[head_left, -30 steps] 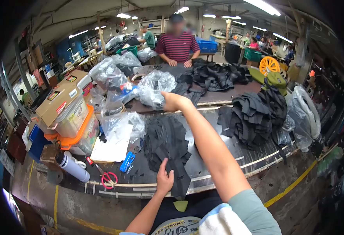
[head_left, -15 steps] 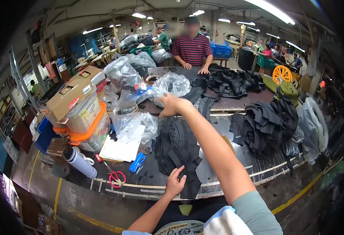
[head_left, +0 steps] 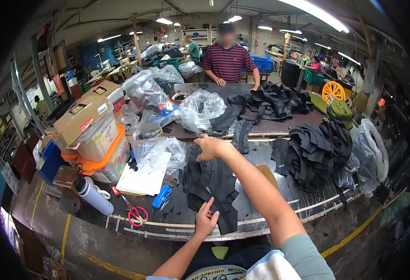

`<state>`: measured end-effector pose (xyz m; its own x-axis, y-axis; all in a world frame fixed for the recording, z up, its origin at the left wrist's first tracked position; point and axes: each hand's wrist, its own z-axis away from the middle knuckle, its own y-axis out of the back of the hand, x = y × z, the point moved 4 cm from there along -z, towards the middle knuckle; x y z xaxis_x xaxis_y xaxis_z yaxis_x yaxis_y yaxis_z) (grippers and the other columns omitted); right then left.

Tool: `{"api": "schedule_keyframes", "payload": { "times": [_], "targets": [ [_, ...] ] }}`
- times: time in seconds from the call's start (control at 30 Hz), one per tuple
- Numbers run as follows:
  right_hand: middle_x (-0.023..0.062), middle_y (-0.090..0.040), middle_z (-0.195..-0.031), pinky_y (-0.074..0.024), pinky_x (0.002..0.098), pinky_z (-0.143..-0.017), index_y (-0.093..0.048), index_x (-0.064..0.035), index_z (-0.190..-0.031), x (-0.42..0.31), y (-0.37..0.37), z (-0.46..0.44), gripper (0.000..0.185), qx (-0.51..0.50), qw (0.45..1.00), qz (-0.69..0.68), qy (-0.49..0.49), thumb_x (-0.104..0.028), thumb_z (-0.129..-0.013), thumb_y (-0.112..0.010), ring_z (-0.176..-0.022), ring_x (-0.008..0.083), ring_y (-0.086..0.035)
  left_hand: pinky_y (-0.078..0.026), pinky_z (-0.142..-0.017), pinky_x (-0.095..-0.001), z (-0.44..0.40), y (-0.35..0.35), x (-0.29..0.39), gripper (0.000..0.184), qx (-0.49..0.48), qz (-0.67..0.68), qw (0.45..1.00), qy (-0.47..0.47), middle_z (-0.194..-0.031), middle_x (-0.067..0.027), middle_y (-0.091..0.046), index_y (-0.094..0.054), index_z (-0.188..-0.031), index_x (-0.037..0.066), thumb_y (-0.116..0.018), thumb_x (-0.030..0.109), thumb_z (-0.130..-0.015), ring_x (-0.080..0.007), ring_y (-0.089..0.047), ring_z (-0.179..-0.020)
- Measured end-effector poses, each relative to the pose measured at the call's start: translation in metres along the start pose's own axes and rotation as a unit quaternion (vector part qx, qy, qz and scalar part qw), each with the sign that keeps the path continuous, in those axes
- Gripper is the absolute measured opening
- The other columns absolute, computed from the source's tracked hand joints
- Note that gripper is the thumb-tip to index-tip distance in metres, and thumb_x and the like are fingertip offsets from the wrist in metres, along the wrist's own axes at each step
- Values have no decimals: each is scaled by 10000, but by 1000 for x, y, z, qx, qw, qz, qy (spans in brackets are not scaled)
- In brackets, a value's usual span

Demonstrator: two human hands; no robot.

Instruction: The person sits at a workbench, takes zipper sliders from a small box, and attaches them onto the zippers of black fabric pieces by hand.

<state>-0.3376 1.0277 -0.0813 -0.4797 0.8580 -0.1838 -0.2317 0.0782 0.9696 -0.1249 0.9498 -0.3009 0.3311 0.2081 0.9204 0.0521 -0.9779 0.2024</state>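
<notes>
A stack of black zippered fabric pieces (head_left: 209, 179) lies on the near table in front of me. My left hand (head_left: 206, 219) rests at the stack's near edge, fingers stretched out and touching the fabric beside a zipper pull. My right hand (head_left: 213, 148) reaches across above the stack's far end, its fingers apart with nothing seen in them. Just beyond it, a single black strip (head_left: 242, 136) lies across the gap between the two tables. To the right is a large heap of black pieces (head_left: 313, 154).
Red-handled scissors (head_left: 137, 215), a blue stapler (head_left: 162, 196), white papers (head_left: 145, 175) and a lavender bottle (head_left: 94, 197) lie or stand left. Plastic boxes with orange trim (head_left: 103, 158) are behind them. Across the far table (head_left: 256, 122), a person (head_left: 228, 65) in a striped shirt stands.
My right hand has come back toward me from the plastic bags, over the stack. My left hand stays nearly in place. The person opposite has shifted one hand toward the black fabric.
</notes>
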Motion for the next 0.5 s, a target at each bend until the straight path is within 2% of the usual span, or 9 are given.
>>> {"api": "schedule_keyframes", "payload": {
  "times": [0.1,0.27,0.4,0.47,0.5],
  "targets": [
    [230,-440,-1595,-520,488,-1076,-504,-52,-1527,-2,-4,4,822,-3,1000,-3,3,-361,-836,-825,-1303,417,-609,-428,-581,-239,-1,-1,0,580,-1,-6,1000,-1,-1007,-50,-598,-608,-1458,15,-659,-9,-881,-122,-489,-658],
    [230,-467,-1572,-537,483,-1051,-511,-58,-1517,-3,-19,-3,807,57,998,-6,7,-355,-833,-820,-1271,414,-631,-438,-593,-240,-2,-1,1,569,-5,-3,1000,2,-1004,-55,-599,-615,-1451,15,-654,-11,-884,-127,-492,-662],
    [230,-542,-1502,-567,483,-994,-570,-54,-1451,-20,-32,1,726,29,998,56,26,-349,-832,-810,-1186,428,-672,-442,-594,-240,-2,-1,-2,550,-2,1,1000,-5,-1028,-62,-617,-624,-1442,16,-642,-17,-893,-130,-494,-664],
    [208,-676,-1341,-590,484,-920,-647,-35,-1341,-41,-29,19,630,-21,996,62,65,-352,-821,-810,-1067,420,-717,-441,-607,-234,-2,-1,-2,548,-8,3,1000,2,-1046,-59,-620,-623,-1441,16,-642,-20,-895,-125,-495,-680],
    [208,-676,-1341,-590,484,-920,-647,-35,-1341,-47,-31,23,630,-21,996,63,64,-352,-821,-810,-1067,420,-717,-441,-619,-229,-2,-1,-1,545,-14,5,1000,9,-1065,-57,-622,-622,-1440,15,-643,-23,-897,-120,-497,-695]
  ]
}}
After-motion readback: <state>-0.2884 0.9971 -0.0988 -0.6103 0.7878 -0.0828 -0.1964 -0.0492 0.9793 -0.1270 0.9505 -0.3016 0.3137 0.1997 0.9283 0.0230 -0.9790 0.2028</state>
